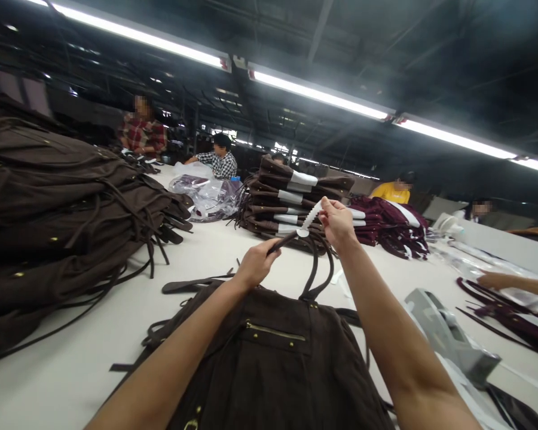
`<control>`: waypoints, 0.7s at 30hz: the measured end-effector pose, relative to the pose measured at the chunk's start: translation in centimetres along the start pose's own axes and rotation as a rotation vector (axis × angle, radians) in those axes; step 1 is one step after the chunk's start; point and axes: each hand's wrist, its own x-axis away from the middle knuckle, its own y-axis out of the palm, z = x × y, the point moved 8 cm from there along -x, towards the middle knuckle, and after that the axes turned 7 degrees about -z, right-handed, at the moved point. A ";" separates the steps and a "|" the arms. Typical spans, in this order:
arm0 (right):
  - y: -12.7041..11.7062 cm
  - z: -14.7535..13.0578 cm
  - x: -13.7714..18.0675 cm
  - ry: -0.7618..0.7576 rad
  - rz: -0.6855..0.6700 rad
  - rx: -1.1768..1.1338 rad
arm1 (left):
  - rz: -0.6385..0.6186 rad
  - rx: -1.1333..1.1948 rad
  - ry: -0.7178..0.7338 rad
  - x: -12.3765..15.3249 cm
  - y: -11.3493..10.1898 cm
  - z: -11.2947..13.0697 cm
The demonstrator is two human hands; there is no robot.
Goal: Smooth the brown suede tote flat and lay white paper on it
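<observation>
A dark brown handbag [269,358] with a brass zip lies on the white table in front of me. My left hand [256,263] is closed around the bag's handle [287,240], lifting it above the bag. White wrapping [302,233] sits around the handle just beyond that grip. Above it, my right hand [336,220] pinches the upper end of a white strip [312,216] with a jagged edge. The strip runs down to the wrapping on the handle. A second handle loop [320,275] stands up from the bag's top edge.
Brown bags [49,221] are heaped at left. Folded brown bags [269,203] with white bands and maroon bags [385,221] are stacked behind. A grey tape dispenser [452,334] stands at right, near a co-worker's hand [497,279]. Clear plastic [206,194] lies farther back.
</observation>
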 end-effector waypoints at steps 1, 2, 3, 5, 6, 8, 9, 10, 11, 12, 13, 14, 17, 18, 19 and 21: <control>-1.0 0.7 -1.0 0.034 0.023 0.033 | 0.007 -0.035 -0.042 0.0 -0.1 -1.1; -2.0 1.2 -1.5 0.051 0.030 0.064 | 0.016 -0.067 -0.077 -0.1 -0.3 -2.1; -2.8 1.4 -1.4 0.054 0.035 0.082 | 0.028 -0.097 -0.106 -0.1 -0.5 -3.0; -3.8 1.4 0.5 -0.006 0.013 0.172 | 0.056 -0.154 -0.147 -0.2 -1.0 -4.4; -3.8 1.1 2.1 -0.068 -0.023 0.260 | 0.074 -0.185 -0.163 -0.3 -1.3 -4.8; -2.5 0.9 5.8 -0.231 -0.179 0.497 | 0.116 -0.259 -0.196 -0.2 -1.9 -5.4; -1.3 1.3 7.6 -0.303 -0.296 0.619 | 0.133 -0.301 -0.215 -0.2 -2.2 -5.6; -0.2 2.3 9.0 -0.343 -0.422 0.718 | 0.141 -0.343 -0.233 -0.1 -2.3 -5.7; 0.5 3.9 9.8 -0.324 -0.533 0.780 | 0.135 -0.385 -0.249 0.0 -2.3 -5.8; 0.9 6.0 10.1 -0.262 -0.614 0.823 | 0.114 -0.423 -0.261 0.1 -2.1 -5.9; 0.7 8.2 9.8 -0.174 -0.658 0.850 | 0.079 -0.458 -0.270 0.2 -1.8 -6.1; 0.1 10.6 9.1 -0.073 -0.662 0.865 | 0.033 -0.490 -0.276 0.3 -1.3 -6.4; -2.7 17.1 7.0 0.171 -0.584 0.889 | -0.156 -0.574 -0.290 1.2 0.6 -8.1; -3.6 18.7 6.6 0.221 -0.558 0.895 | -0.223 -0.596 -0.305 1.7 1.3 -9.0; -4.4 20.1 6.3 0.265 -0.528 0.900 | -0.286 -0.614 -0.330 2.3 1.9 -10.1; -5.7 21.6 6.2 0.315 -0.444 0.911 | -0.391 -0.638 -0.394 3.3 2.8 -12.3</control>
